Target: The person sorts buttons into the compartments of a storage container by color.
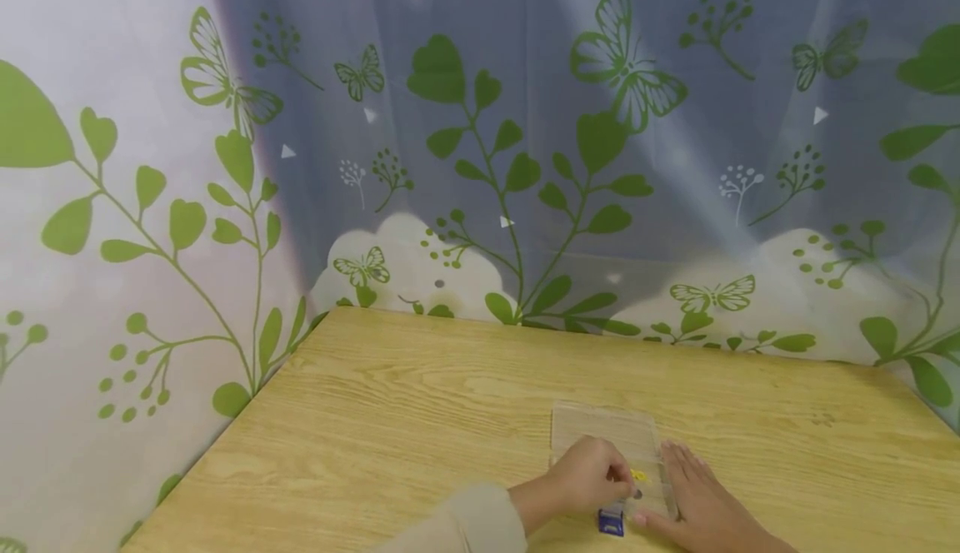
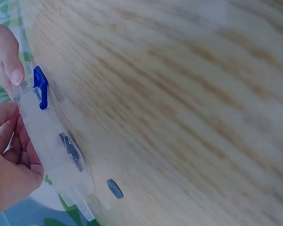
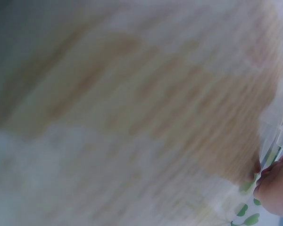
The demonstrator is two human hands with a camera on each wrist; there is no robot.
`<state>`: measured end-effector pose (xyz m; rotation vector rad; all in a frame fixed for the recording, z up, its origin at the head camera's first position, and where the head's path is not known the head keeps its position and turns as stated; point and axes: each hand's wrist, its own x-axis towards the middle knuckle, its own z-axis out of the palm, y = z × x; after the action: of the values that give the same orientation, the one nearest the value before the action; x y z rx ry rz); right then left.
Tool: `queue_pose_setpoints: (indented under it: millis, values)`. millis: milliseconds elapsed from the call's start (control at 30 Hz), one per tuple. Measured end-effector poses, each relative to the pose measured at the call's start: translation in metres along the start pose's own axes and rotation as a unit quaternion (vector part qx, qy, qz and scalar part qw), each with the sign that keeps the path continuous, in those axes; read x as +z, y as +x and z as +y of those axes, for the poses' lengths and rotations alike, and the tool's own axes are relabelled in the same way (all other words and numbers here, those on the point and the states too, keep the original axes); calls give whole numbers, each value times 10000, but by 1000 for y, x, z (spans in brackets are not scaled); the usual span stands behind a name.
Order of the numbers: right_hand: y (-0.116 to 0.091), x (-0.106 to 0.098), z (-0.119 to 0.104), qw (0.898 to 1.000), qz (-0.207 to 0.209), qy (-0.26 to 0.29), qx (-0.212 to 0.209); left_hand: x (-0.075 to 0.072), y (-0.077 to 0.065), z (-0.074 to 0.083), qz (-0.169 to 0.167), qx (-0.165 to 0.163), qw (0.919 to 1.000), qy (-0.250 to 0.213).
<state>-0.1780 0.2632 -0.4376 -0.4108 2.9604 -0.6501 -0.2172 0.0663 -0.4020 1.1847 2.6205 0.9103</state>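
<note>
A flat clear plastic box (image 1: 600,428) with a blue latch (image 1: 611,522) lies on the table. My left hand (image 1: 592,474) is over its near part, fingers curled and fingertips together; I cannot tell whether they pinch something. A small yellow piece (image 1: 638,475) and a small dark piece (image 1: 638,494) show right by those fingertips. My right hand (image 1: 705,495) rests along the box's right side with its fingers straight. In the left wrist view, dark pieces (image 2: 71,151) show through the box wall, and a grey disc (image 2: 114,188) appears beside it.
The wood-grain table (image 1: 420,420) spreads out around the box. Behind it hangs a blue-grey curtain (image 1: 525,161) printed with green leaves and butterflies, and a pale one (image 1: 112,203) borders the left side.
</note>
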Motion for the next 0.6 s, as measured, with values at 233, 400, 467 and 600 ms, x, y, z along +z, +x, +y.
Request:
queue_pose_setpoints:
  millis: [233, 400, 467, 600]
  values:
    - [0, 1, 0, 9999, 71, -108, -21, 0, -1, 2, -5, -58, 10000, 37]
    - [0, 1, 0, 9998, 118, -153, -36, 0, -2, 1, 23, -61, 10000, -68]
    - [0, 1, 0, 9998, 136, -164, -40, 0, -2, 1, 35, -74, 9998, -156]
    - [0, 1, -1, 9998, 142, -149, -41, -2, -4, 0, 121, -118, 9987, -471]
